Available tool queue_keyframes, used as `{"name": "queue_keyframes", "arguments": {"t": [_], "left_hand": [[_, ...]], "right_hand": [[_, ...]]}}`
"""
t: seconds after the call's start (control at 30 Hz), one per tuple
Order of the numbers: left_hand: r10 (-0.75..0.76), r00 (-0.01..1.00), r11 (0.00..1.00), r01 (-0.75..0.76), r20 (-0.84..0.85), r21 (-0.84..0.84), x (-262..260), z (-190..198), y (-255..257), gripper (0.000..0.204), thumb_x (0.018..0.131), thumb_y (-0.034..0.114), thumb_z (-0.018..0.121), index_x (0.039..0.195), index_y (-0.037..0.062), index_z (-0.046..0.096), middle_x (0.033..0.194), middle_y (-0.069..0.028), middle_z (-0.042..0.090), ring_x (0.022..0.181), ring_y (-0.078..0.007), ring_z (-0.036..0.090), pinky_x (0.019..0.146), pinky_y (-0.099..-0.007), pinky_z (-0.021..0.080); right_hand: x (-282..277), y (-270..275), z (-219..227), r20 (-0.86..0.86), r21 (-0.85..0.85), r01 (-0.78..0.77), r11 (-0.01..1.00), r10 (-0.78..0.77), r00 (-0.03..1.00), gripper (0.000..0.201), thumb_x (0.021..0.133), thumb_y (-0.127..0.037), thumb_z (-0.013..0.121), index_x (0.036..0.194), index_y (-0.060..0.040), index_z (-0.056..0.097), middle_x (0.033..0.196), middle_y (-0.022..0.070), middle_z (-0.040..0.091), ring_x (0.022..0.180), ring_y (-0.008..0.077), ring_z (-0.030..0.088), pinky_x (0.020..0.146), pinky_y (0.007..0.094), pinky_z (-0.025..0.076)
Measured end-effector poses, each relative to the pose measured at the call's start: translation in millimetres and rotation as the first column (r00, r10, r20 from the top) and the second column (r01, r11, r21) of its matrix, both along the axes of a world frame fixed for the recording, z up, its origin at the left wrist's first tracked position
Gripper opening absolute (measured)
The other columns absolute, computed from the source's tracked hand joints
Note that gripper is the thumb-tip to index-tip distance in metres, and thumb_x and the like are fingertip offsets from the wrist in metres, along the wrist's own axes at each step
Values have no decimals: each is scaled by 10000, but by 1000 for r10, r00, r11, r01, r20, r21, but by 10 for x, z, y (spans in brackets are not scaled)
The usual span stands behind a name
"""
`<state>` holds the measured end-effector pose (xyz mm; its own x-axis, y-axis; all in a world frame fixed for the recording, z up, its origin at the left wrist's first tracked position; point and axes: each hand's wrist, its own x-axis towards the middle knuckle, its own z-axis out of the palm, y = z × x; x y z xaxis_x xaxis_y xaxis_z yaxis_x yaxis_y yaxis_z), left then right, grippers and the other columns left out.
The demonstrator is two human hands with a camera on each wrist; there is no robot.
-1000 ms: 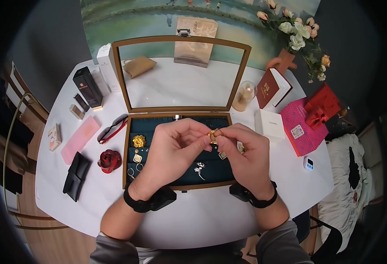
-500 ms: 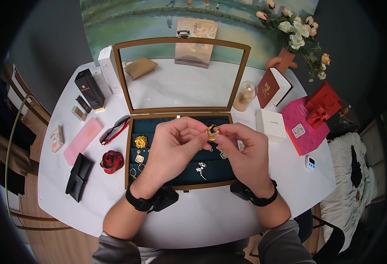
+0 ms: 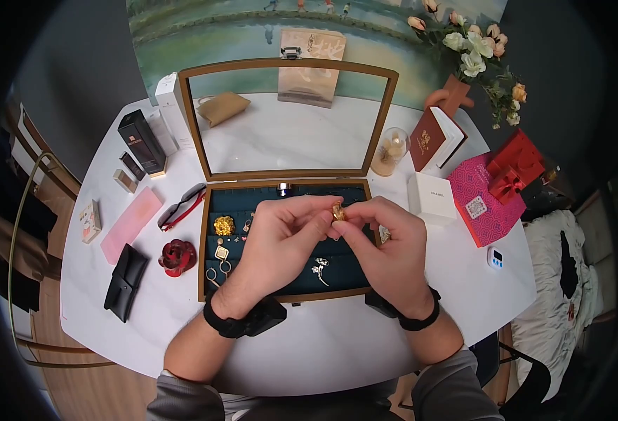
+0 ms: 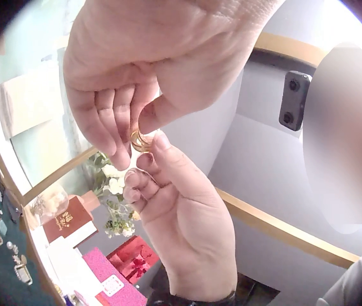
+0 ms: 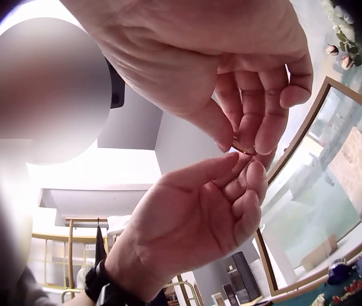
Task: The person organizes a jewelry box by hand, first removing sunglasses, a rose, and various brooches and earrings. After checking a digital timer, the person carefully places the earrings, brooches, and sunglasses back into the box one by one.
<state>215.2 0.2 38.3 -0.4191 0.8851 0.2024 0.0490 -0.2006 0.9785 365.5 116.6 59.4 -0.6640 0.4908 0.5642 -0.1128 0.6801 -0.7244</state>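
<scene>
A small gold ring (image 3: 337, 212) is held up between both hands, above the open jewelry box (image 3: 286, 295). My left hand (image 3: 281, 238) pinches it between thumb and fingers from the left. From the other side my right hand (image 3: 387, 245) pinches it with thumb and forefinger. Its curved bands show in the left wrist view, where the ring (image 4: 141, 141) sits between the fingertips. On the box's dark green lining lie a gold flower-like piece (image 3: 224, 225), a silver flower brooch (image 3: 320, 271) and a square drop earring (image 3: 221, 252). The hands hide the middle of the box.
The box's glass lid (image 3: 288, 173) stands raised behind the hands. Left of the box are a red rose ornament (image 3: 177, 257), sunglasses (image 3: 182, 207) and a black case (image 3: 125, 283). To the right stand a white box (image 3: 432, 200) and a pink box (image 3: 488, 203).
The ring has turned between the fingers, from showing its round opening to a narrower side. Both hands stay at nearly the same spot over the box.
</scene>
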Motion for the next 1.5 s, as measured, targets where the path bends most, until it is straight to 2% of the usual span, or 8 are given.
{"name": "queue_keyframes", "arguments": {"t": [0.2,0.33,0.4,0.53,0.63,1.0,1.3,1.5], "left_hand": [[-152,979,987,142,138,78,-27,-40,0,360,1121,60,567,1450,-40,676,1114,-77,783,963,-113,683,912,-279,572],[-122,985,990,111,122,93,41,-27,22,368,1124,49,572,1471,-43,655,1099,-76,783,962,-114,688,899,-272,574],[-80,997,994,78,19,77,30,-48,37,378,1129,55,584,1489,-52,630,1097,-80,783,942,-115,692,887,-275,583],[-75,994,996,71,75,48,-18,-61,27,376,1128,64,598,1484,-54,628,1093,-90,783,911,-129,728,853,-279,602],[-95,988,995,91,120,43,0,-23,19,348,1132,33,563,1460,-65,628,1115,-112,791,906,-132,771,815,-271,625],[-77,986,992,61,151,108,10,-45,27,156,1086,14,656,1228,-46,682,1097,-114,809,902,-141,792,768,-247,612],[-9,992,994,-6,128,113,19,-32,23,158,1092,34,653,1212,-62,692,1108,-152,803,922,-215,815,789,-291,649],[-30,994,990,16,104,137,34,-54,24,180,1115,-4,585,1252,-72,680,1149,-132,799,989,-178,801,838,-278,646]], "right_hand": [[-3,6,-61,-25,76,22,997,-20,999,157,894,46,802,1034,6,746,880,91,698,752,199,690,667,314,536],[-22,2,-94,-34,116,0,993,4,999,175,900,63,780,1063,4,753,922,95,699,759,214,688,674,327,542],[-29,2,-98,-44,156,-1,988,8,999,193,918,78,753,1098,11,761,954,111,698,769,225,693,681,327,547],[-13,6,-76,-89,140,-2,990,14,996,218,930,83,737,1137,18,763,955,124,696,780,223,698,685,320,551],[3,0,-52,-94,28,57,998,-55,994,216,940,84,725,1146,27,757,953,124,694,778,210,697,686,310,551],[38,23,11,14,-12,57,998,-57,998,64,946,25,753,1005,33,733,876,99,665,709,182,637,656,307,512],[34,13,14,-35,18,42,999,-42,999,72,940,46,751,1010,45,730,916,115,680,746,195,672,694,306,550],[40,8,31,-19,33,59,998,-59,998,86,943,53,746,1028,54,734,935,123,696,763,202,700,700,301,562]]}}
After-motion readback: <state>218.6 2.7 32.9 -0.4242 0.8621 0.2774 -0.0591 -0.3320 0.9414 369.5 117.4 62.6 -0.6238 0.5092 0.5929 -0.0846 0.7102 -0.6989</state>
